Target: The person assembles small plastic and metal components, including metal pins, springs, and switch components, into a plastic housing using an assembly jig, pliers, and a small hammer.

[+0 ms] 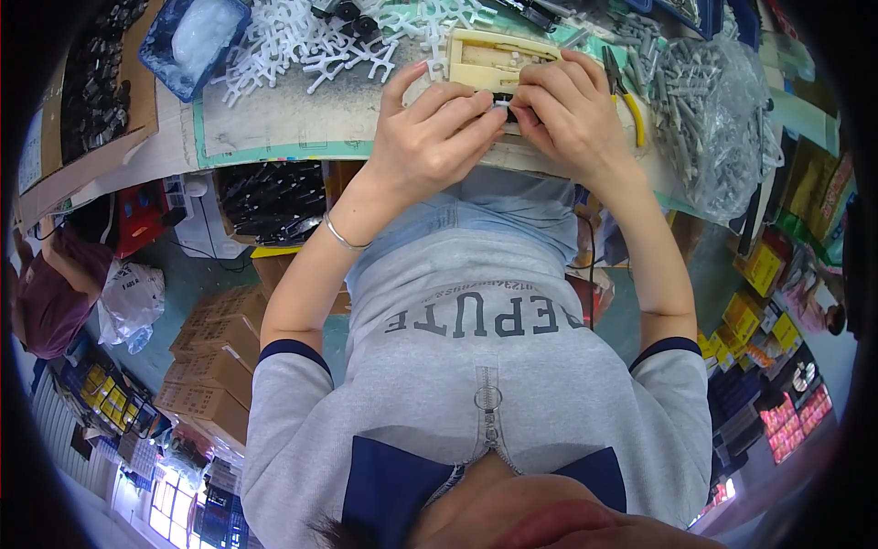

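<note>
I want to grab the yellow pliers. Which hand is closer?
The right hand, probably. The pliers lie just beside it on the bench, touching or nearly so. The left hand is on the far side of the small black part both hands pinch.

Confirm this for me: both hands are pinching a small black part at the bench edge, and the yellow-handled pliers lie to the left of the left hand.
Not quite. In the head view both the left hand and the right hand do meet on the small black part at the bench edge, but the yellow-handled pliers lie to the right of the right hand.
</note>
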`<action>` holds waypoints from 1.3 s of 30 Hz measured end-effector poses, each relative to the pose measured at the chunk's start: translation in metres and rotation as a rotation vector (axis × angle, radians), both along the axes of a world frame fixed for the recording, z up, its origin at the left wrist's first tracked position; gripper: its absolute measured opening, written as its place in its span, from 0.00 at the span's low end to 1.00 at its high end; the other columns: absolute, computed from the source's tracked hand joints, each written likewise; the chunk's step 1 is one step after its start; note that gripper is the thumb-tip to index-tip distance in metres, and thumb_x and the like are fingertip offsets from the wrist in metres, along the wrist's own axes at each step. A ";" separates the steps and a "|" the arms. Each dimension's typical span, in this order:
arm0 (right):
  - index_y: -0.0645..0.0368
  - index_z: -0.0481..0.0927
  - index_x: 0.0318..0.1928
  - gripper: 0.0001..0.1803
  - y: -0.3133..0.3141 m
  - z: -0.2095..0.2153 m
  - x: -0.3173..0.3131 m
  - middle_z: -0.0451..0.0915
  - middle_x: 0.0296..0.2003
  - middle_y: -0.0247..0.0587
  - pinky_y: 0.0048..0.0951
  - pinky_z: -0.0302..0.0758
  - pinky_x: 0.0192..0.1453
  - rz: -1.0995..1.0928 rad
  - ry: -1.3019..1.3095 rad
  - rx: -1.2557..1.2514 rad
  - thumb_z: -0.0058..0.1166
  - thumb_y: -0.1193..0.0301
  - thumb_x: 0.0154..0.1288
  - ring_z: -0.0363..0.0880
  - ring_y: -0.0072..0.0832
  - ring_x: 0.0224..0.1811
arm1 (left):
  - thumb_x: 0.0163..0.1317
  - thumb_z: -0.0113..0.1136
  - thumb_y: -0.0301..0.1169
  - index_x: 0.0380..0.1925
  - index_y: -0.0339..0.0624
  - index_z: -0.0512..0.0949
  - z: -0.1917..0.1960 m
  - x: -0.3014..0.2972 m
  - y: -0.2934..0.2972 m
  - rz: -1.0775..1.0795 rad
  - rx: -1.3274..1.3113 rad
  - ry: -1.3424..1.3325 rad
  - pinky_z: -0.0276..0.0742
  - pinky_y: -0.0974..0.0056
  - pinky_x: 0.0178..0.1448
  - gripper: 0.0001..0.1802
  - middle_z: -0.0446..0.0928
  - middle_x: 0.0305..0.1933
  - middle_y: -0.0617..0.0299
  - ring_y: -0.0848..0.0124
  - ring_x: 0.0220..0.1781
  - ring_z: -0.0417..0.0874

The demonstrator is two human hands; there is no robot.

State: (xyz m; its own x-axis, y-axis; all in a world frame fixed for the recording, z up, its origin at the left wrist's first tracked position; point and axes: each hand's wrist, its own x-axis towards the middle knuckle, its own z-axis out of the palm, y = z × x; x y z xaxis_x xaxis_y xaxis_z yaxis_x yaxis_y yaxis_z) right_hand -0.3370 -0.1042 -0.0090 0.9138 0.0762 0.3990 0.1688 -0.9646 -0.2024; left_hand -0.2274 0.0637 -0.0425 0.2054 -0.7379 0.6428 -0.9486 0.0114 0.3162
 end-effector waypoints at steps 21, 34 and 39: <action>0.54 0.83 0.33 0.08 -0.199 0.032 0.054 0.82 0.31 0.45 0.46 0.71 0.46 -0.579 0.327 -0.431 0.55 0.67 0.54 0.79 0.45 0.41 | 0.50 0.66 0.32 0.24 0.48 0.80 0.060 0.032 -0.018 0.047 0.029 0.195 0.59 0.63 0.44 0.04 0.72 0.27 0.67 0.69 0.31 0.73; 0.63 0.79 0.33 0.07 -0.198 0.027 0.050 0.81 0.29 0.52 0.48 0.73 0.44 -0.511 0.320 -0.269 0.55 0.72 0.54 0.79 0.49 0.38 | 0.49 0.66 0.33 0.23 0.44 0.82 0.051 0.139 -0.119 0.275 0.445 -0.251 0.68 0.58 0.47 0.05 0.78 0.34 0.61 0.62 0.42 0.78; 0.63 0.80 0.34 0.07 -0.192 0.029 0.046 0.81 0.31 0.54 0.45 0.75 0.42 -0.639 0.242 -0.138 0.55 0.73 0.56 0.80 0.50 0.37 | 0.48 0.64 0.31 0.19 0.44 0.82 0.042 0.143 -0.121 0.307 0.439 -0.274 0.68 0.58 0.46 0.05 0.79 0.30 0.61 0.63 0.40 0.78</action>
State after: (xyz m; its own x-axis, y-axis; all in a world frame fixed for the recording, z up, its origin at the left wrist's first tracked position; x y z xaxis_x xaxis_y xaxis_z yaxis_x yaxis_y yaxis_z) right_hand -0.2906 -0.2959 0.0199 0.8581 -0.4712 0.2041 -0.4753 -0.8793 -0.0315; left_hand -0.0840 -0.0575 -0.0009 0.3211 -0.8797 0.3507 -0.9355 -0.3522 -0.0270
